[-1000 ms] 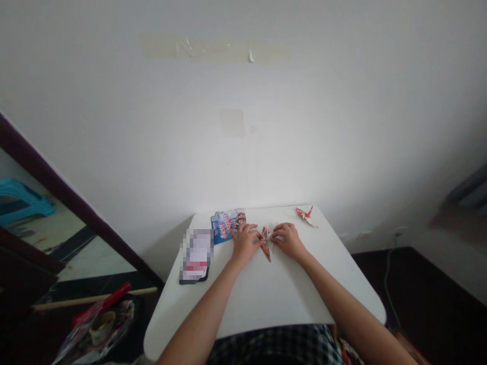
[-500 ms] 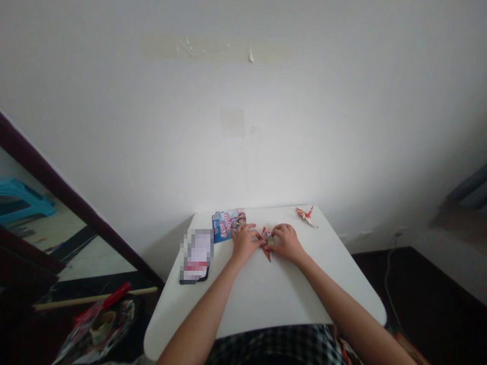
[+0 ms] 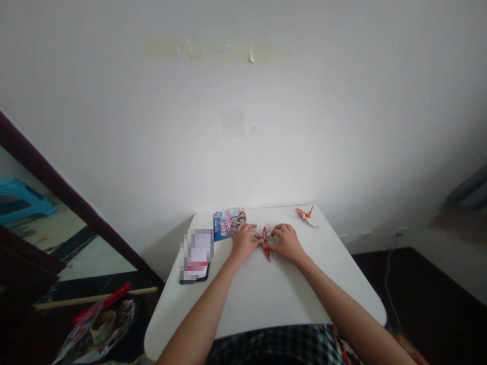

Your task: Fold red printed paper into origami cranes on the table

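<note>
Between my hands, over the middle of the white table (image 3: 262,294), is a small folded red-and-white paper piece (image 3: 267,253), narrow and pointed at its near end. My left hand (image 3: 245,244) pinches it from the left with thumb and forefinger. From the right, my right hand (image 3: 286,243) grips its other side between bent fingers and thumb. The fingertips cover part of the folds. A second folded paper figure in red and white, like a paper crane (image 3: 306,216), lies at the table's far right corner.
A blue printed leaflet (image 3: 224,225) lies beyond my left hand, and a phone (image 3: 198,256) with a blurred screen is at the table's left. The wall (image 3: 247,167) rises behind the table. On the floor at left stands a lined bin (image 3: 102,324).
Both hands stay in nearly the same place, with tiny finger shifts on the folded paper. The blue leaflet looks slightly moved or turned beside my left hand.
</note>
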`<state>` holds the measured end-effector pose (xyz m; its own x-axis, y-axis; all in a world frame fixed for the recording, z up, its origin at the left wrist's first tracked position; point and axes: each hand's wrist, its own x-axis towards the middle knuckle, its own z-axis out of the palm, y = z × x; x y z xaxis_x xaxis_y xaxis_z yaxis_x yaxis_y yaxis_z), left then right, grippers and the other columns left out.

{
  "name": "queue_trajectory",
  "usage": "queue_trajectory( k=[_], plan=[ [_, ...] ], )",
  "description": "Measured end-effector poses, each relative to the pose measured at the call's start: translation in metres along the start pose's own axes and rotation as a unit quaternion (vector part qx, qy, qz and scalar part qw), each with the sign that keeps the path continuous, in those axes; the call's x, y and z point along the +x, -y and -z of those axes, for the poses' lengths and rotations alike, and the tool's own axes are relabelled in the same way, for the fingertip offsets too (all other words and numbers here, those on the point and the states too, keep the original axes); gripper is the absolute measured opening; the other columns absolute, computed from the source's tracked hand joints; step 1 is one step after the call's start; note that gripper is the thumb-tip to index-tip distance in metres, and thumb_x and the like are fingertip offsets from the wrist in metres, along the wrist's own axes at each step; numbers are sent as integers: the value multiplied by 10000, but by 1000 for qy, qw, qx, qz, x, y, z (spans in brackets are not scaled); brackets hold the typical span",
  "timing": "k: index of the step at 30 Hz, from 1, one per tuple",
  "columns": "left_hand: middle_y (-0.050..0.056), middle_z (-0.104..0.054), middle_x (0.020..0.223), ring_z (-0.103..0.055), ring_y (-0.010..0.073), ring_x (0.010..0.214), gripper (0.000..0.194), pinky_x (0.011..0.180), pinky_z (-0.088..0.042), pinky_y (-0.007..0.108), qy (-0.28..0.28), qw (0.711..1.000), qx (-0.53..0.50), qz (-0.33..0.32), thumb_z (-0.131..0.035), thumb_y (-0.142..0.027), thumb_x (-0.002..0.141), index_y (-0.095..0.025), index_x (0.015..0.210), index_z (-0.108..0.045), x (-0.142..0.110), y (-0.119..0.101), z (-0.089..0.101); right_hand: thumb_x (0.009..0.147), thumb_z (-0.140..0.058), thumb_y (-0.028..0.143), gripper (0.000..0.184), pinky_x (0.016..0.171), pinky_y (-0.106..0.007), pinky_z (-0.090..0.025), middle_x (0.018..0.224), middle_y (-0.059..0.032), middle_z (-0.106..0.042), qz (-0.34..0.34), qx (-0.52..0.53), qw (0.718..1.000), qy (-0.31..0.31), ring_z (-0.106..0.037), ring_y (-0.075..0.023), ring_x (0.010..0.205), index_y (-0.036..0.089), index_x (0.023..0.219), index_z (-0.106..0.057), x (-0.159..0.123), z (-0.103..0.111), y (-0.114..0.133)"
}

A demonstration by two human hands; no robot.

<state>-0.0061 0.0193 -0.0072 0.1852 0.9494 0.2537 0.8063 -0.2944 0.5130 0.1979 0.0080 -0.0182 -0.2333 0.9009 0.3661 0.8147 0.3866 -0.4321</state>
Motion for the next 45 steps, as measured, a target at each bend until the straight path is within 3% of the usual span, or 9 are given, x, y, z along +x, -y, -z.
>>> queue_trajectory(
  k=[11, 22, 30, 32, 37, 45],
  plan=[
    [39, -671, 1359, -481, 333, 1366, 62, 1204, -118, 727, -2, 1000, -5, 5, -816, -345, 776, -293, 803, -796, 2, 2, -1, 692, -852, 553, 451, 1021, -476, -411, 1172, -115, -621, -10, -25, 1000, 7, -506, -321, 1161, 257, 1013, -738, 1, 1, 8],
    [41, -669, 1355, -465, 342, 1382, 63, 1195, -146, 734, 0, 1000, -2, 3, -801, -358, 795, -298, 811, -795, 0, -1, 1, 572, -890, 544, 643, 1071, -480, -416, 1235, -106, -623, 57, -3, 997, 46, -541, -313, 1189, 235, 1096, -681, -4, 14, -4],
    [39, -674, 1355, -470, 334, 1373, 72, 1197, -150, 724, -5, 1000, -3, -2, -804, -361, 792, -294, 814, -793, 1, 2, -2, 543, -918, 551, 724, 1106, -526, -384, 1265, -109, -627, 67, 15, 996, 54, -537, -330, 1229, 241, 1149, -671, -7, 15, -6],
    [40, -681, 1342, -482, 330, 1362, 70, 1202, -160, 711, -13, 1000, -4, -4, -803, -361, 792, -294, 811, -796, 1, 3, -3, 588, -907, 555, 663, 1087, -513, -401, 1248, -104, -644, 66, 29, 997, 41, -551, -321, 1216, 246, 1132, -690, -6, 12, -10],
    [32, -692, 1326, -485, 334, 1359, 58, 1196, -169, 708, -19, 1000, -14, -7, -803, -351, 794, -295, 778, -798, 0, 3, -2, 870, -729, 435, 202, 1013, -432, -452, 1088, -79, -719, 44, 84, 996, -2, -636, -251, 1087, 251, 946, -765, 2, 2, -21],
    [5, -677, 1362, -428, 327, 1403, 71, 1203, -158, 689, 0, 1000, -21, -12, -786, -340, 818, -288, 769, -791, 0, 1, -3, 872, -719, 319, 106, 1015, -411, -453, 1039, -72, -724, 32, 148, 987, -58, -601, -258, 1106, 248, 920, -781, 4, -3, -17]
  ],
)
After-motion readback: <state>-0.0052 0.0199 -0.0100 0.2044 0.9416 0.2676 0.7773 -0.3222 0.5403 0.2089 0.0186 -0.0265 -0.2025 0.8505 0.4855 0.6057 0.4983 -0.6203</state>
